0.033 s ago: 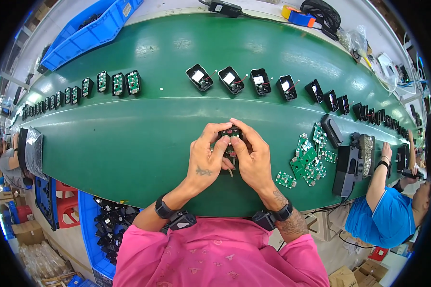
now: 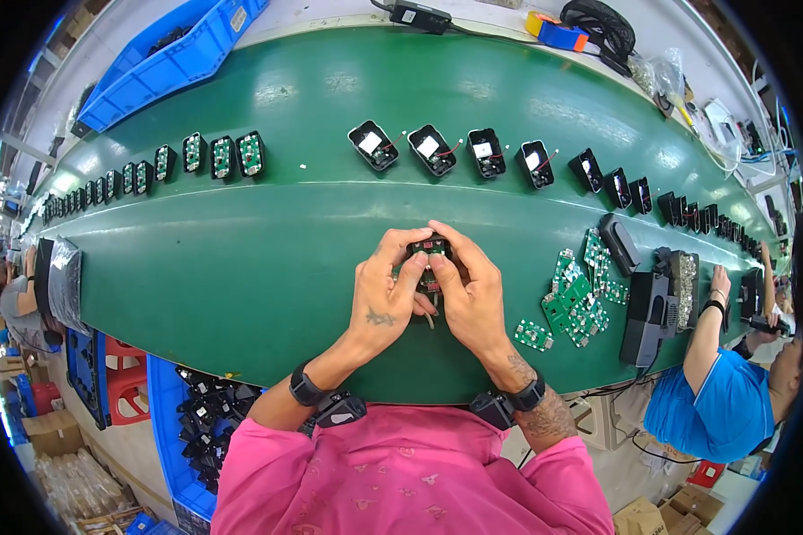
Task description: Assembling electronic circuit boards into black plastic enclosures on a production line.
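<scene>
Hands (image 2: 428, 299) together around black casing (image 2: 429, 247)

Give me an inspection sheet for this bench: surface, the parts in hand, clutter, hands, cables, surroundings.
Surface: green conveyor belt, curved by the lens.
Job's things: small black housing held in both hands; wires hang below it.
Clutter: green circuit boards at right; row of open black housings on the belt.
Hands: left hand and right hand both grip the housing.
Cables: black cable coil at far edge.
Surroundings: blue bin at far left; co-worker in blue shirt at right.
</scene>
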The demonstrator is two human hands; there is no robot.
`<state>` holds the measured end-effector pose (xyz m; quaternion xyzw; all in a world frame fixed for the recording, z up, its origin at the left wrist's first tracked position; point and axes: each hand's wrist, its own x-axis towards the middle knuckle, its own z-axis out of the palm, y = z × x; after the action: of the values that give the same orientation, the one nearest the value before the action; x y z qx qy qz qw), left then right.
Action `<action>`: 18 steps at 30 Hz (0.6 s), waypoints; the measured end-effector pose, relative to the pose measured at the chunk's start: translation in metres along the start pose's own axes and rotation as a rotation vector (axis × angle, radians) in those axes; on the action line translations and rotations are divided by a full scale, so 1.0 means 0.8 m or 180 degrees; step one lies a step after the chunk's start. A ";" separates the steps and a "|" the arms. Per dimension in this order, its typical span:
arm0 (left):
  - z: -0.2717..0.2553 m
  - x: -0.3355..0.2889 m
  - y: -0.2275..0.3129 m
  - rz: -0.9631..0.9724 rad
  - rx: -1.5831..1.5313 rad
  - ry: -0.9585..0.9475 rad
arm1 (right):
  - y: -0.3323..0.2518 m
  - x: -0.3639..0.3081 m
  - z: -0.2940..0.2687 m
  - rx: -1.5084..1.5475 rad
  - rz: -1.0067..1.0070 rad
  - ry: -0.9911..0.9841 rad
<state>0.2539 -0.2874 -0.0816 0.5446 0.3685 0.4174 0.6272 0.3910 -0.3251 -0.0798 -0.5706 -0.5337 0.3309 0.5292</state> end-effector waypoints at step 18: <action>-0.147 0.152 0.021 0.1585 0.3544 0.1547 | -0.024 -0.100 -0.192 -0.2866 0.0181 -0.0969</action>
<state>0.1905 -0.1296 -0.0818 0.7470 0.5236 0.4081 0.0351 0.5142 -0.4428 -0.0424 -0.7026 -0.6797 0.1610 0.1359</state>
